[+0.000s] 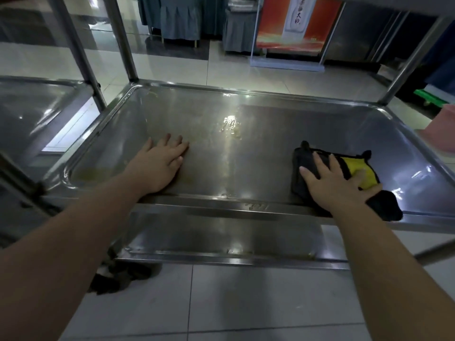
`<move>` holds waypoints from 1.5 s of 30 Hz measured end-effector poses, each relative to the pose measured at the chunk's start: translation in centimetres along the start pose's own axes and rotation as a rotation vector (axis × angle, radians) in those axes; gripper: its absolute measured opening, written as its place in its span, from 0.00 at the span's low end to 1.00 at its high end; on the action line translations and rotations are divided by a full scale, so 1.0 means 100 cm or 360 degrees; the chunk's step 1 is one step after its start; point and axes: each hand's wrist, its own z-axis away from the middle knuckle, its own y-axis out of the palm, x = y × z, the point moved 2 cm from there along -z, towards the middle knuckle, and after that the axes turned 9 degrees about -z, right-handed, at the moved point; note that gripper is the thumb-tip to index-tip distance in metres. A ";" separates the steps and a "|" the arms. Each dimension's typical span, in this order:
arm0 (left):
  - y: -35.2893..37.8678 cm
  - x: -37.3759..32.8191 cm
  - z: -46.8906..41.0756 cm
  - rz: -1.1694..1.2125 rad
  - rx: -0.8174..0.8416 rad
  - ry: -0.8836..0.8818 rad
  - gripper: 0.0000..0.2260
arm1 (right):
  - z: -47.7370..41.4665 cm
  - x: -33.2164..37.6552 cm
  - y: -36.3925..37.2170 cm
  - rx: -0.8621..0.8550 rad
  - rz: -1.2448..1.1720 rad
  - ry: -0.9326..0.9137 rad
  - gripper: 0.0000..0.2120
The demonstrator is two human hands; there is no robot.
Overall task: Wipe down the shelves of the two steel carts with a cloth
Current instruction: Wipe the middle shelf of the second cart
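A steel cart's middle shelf (pixel 270 114) fills the view, a shallow tray with a raised rim. Greasy yellowish smears (pixel 230 127) mark its centre, and a yellowish stain lies near the left front corner. My right hand (pixel 337 183) lies flat with spread fingers on a black and yellow cloth (pixel 354 168) at the shelf's right front; one black corner hangs over the front rim. My left hand (pixel 161 166) rests flat and bare on the shelf's left front. A lower shelf (pixel 221 239) shows beneath. The second steel cart's shelf (pixel 37 112) stands at the left.
Upright steel posts (pixel 123 38) rise at the shelf's back corners and between the carts. A dark rag (pixel 118 274) lies on the tiled floor under the left front. Beyond stand a red poster stand (pixel 293 23), draped tables (pixel 179 18) and a pink bin (pixel 440 129) at right.
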 end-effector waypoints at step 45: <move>-0.043 -0.055 -0.006 0.0219 0.0088 -0.0246 0.23 | 0.057 0.162 0.033 -0.0148 -0.0173 -0.1024 0.23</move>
